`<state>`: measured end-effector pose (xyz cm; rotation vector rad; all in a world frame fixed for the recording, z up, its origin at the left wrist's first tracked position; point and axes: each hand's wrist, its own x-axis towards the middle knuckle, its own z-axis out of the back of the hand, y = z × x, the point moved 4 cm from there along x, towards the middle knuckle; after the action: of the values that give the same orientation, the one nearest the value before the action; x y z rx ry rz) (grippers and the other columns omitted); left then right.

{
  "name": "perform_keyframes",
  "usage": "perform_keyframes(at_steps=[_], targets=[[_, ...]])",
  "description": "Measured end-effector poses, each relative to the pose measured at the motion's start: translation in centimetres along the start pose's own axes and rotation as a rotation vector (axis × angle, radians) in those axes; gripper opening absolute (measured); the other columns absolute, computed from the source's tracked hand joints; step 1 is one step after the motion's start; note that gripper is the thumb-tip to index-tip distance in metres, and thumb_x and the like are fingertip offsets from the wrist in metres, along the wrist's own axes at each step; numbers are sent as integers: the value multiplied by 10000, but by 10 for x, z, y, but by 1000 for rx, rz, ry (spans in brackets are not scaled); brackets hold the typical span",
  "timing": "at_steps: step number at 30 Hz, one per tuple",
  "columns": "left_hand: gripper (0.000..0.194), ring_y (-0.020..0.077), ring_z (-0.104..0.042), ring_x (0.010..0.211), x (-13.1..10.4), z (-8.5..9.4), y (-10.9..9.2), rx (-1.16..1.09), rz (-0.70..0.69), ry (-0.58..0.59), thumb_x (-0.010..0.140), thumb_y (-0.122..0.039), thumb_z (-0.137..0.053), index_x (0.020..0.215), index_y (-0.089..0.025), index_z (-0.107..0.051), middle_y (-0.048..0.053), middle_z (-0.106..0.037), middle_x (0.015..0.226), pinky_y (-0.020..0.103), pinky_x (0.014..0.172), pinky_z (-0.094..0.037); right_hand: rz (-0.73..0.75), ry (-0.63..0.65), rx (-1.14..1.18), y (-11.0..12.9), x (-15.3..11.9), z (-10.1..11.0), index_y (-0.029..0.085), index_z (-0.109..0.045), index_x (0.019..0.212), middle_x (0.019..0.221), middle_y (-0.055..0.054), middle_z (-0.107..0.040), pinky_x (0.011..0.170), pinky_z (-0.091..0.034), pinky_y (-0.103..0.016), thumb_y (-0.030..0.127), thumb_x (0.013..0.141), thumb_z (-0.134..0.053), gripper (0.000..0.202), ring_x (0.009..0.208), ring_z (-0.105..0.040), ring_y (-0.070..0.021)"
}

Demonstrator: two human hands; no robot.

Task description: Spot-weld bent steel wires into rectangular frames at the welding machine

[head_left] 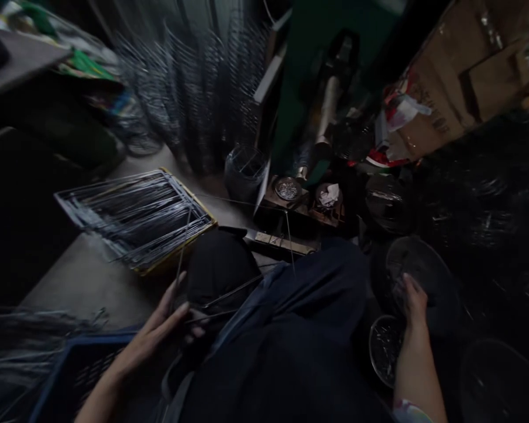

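A thin wire frame [290,235] rises over my lap, its bent rods reaching out in front of my knees. My left hand [174,317] is closed around its near end, thumb and fingers on the wires. Over on the right, my right hand [415,299] is at a dark round bowl [436,276], fingertips bunched and pointing down into it. Blur and dim light hide whether anything is between those fingers. Just below that hand stands a smaller round container [372,346] with shiny small pieces inside.
Left of my knees lies a stack of wire frames [136,217]. A blue crate [53,376] is at lower left. Ahead stands a green machine [304,76] with a dish of small metal pieces [288,188] at its base. Cardboard boxes [449,76] fill the upper right.
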<state>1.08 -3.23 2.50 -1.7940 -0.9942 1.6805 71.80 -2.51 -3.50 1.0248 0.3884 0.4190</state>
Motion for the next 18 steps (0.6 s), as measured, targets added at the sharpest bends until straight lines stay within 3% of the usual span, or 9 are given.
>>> perform_keyframes(at_steps=[4, 6, 8, 13, 18], targets=[[1087, 192, -668, 570, -4, 29, 10, -123, -12, -77, 717, -511, -816, 1583, -337, -183, 12, -735, 726, 224, 532, -539, 35, 92, -142, 23, -17, 4, 134, -628, 1339, 1117, -140, -730, 813, -623, -412, 594, 540, -831, 944, 988, -719, -327], [1114, 154, -636, 532, -1, 45, 12, -166, -36, -156, 675, -479, -859, 1577, -320, -223, -3, -727, 696, 178, 507, -513, 66, 114, -176, 41, -27, 6, 135, -595, 1381, 1234, -139, -690, 962, -564, -421, 598, 546, -826, 982, 1123, -669, -330], [1154, 148, -628, 528, 0, 50, 9, -173, -81, -178, 666, -452, -872, 1584, -318, -185, -4, -728, 693, 170, 502, -507, 112, 109, -216, 63, -37, 8, 134, -598, 1380, 1302, -137, -655, 1072, -481, -413, 600, 562, -811, 965, 1226, -607, -325], [1139, 155, -607, 485, -3, 20, -5, -117, -202, -108, 740, -411, -820, 1598, -296, -80, 6, -712, 678, 202, 491, -504, 278, 234, -256, 120, -71, -3, 157, -615, 1366, 1345, -122, -630, 1139, -404, -425, 590, 601, -792, 897, 1301, -546, -319], [1030, 161, -577, 452, 0, -21, 0, -137, -148, 12, 803, -415, -759, 1597, -319, -109, -3, -673, 631, 211, 448, -470, 441, 512, -225, 164, -139, -23, 199, -575, 1406, 1381, -97, -605, 1175, -349, -462, 562, 698, -781, 821, 1336, -515, -309]])
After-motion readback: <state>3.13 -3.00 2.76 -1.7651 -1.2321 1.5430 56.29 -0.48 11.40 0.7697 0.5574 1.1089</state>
